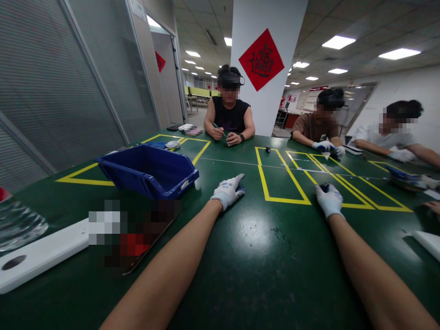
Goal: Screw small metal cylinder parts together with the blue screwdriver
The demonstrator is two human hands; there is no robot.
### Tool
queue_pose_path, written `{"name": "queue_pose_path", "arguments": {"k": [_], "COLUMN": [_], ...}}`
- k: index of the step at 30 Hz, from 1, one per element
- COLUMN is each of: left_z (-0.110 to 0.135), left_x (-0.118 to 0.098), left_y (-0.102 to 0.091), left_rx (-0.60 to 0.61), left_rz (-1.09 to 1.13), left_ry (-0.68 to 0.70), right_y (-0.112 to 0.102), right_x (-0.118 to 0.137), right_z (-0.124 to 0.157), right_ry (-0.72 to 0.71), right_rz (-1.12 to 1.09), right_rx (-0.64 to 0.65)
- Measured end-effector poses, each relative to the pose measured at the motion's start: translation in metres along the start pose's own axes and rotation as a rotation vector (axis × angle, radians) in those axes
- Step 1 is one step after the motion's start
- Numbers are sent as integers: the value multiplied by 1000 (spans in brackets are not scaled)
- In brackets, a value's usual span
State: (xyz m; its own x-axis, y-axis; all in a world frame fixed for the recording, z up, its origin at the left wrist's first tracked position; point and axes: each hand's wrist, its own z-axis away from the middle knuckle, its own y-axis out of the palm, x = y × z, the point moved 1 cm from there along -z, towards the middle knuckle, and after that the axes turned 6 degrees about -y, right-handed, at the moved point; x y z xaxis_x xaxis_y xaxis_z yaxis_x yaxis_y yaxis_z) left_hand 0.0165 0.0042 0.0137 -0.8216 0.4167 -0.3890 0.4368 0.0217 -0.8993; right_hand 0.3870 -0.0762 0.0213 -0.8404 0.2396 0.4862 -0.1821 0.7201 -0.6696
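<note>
Green bench [261, 256] top marked with yellow tape boxes [264, 183]; both bare forearms stretch straight forward and rest on it, roughly parallel and well apart, white gloves on. Left hand [228, 191] lies palm down, fingers loosely extended and empty, near the blue bin [147, 172]. Right hand [329, 200] sits knuckles up at the near edge of a yellow box, fingers curled over a small dark piece [323, 187] on the bench; whether it is truly gripped cannot be told.
</note>
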Motion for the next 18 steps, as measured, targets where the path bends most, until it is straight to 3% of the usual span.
{"name": "queue_pose_path", "arguments": {"k": [3, 5, 9, 12, 18], "left_z": [-2, -2, 0, 1, 1], "left_x": [0, 0, -1, -2, -4], "left_y": [3, 4, 4, 3, 2], "left_rx": [6, 3, -11, -15, -2], "left_rz": [23, 23, -5, -29, -31], "left_ry": [17, 21, 28, 36, 33], "right_y": [33, 55, 81, 83, 56], "right_x": [40, 77, 147, 174, 185], "right_z": [15, 34, 77, 95, 93], "right_ry": [-117, -308, -505, -545, -498], "right_rz": [-109, -292, -495, -535, -627], "right_rx": [160, 315, 400, 411, 266]}}
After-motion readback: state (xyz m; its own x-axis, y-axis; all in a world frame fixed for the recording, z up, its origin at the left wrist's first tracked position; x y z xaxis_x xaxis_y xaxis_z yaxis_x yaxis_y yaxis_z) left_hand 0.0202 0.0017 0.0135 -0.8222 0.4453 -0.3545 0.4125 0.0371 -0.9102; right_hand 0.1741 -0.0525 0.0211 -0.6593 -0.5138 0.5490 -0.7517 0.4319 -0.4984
